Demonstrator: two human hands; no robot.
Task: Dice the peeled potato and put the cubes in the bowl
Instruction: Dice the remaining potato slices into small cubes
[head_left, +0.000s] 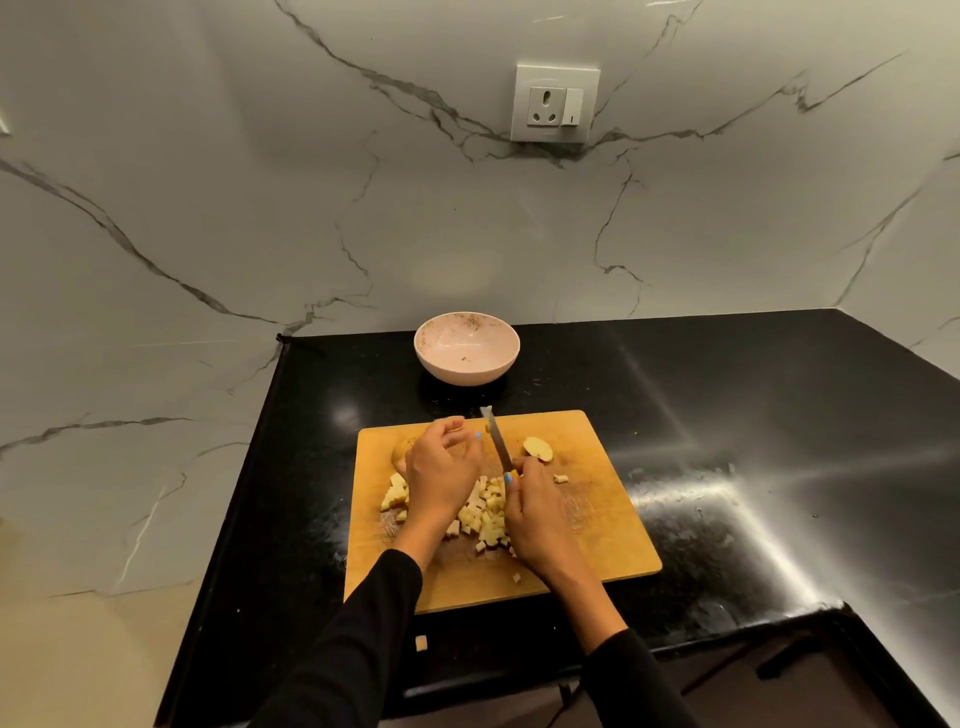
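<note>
Two hands over cutting board (597, 530): knife (497, 441) gripped by right hand (535, 519), blade toward 12 o'clock; left hand (441, 467) loosely curled, hold on anything cannot be told; potato cubes (485, 512) between.

pink bowl (466, 345) — black counter (727, 415), veined wall (260, 182)

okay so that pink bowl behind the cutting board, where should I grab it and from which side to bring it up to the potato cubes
Grip the bowl by its near rim, thumb inside and fingers outside, reaching in over the far edge of the cutting board. It stands upright and open with nothing touching it; the round, handleless wall makes the rim the likeliest hold. The left hand holds no tool.
</note>
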